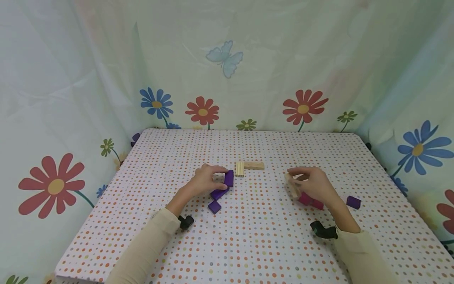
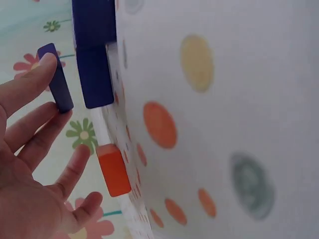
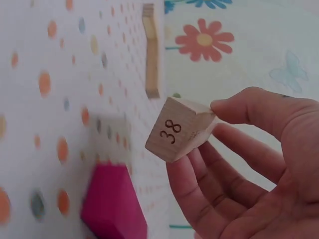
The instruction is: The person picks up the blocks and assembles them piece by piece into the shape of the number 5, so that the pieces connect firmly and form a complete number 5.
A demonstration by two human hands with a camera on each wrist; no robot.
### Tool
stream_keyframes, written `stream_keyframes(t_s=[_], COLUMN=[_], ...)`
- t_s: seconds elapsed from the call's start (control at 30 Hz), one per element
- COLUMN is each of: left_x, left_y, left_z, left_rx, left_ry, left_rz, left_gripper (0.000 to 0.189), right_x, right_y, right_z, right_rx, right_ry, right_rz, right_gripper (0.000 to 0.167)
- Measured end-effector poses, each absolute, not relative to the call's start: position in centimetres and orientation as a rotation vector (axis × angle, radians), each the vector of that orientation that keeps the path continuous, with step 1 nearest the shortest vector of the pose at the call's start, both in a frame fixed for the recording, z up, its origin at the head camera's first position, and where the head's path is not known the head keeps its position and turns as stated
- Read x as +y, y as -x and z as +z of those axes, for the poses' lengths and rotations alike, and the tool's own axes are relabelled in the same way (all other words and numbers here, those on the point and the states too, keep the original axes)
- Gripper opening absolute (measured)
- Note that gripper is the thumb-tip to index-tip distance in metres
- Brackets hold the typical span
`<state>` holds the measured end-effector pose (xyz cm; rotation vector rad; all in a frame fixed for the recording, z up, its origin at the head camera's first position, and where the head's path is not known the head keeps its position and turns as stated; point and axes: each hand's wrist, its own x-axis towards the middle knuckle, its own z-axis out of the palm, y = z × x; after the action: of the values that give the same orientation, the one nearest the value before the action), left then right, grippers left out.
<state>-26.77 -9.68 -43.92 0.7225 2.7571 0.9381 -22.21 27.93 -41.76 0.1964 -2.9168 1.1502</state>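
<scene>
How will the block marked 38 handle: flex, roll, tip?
Probably stiff: the block looks like solid wood, with straight edges in the right hand.
Unlikely to roll, since its faces look flat.
It may tip if stood on end: the head view shows it long and narrow.

The block marked 38 [image 3: 172,130] looks like bare wood, smooth and matt. The held purple block [image 1: 229,179] has a smooth coloured surface; the curtain [image 1: 269,51] looks slightly glossy.
</scene>
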Motion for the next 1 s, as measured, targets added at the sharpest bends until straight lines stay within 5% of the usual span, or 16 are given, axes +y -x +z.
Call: stream_keyframes(t_s=[0.63,1.0], left_x=[-7.0,-6.8], left_y=[25.7,25.4], left_z=[-44.7,-44.6], left_rx=[2.806,2.885], left_ry=[-0.698,-0.600], left_rz=[0.772,0.703], left_gripper=[0.057,0.068], right_x=[22.8,24.1], right_y=[22.8,20.9], right_z=[-44.5,-43.0], right_rx=[-2.957,-3.029], right_ry=[-0.344,-0.130], right_rz=[0.988,1.052], right_gripper=[0.028,0.038])
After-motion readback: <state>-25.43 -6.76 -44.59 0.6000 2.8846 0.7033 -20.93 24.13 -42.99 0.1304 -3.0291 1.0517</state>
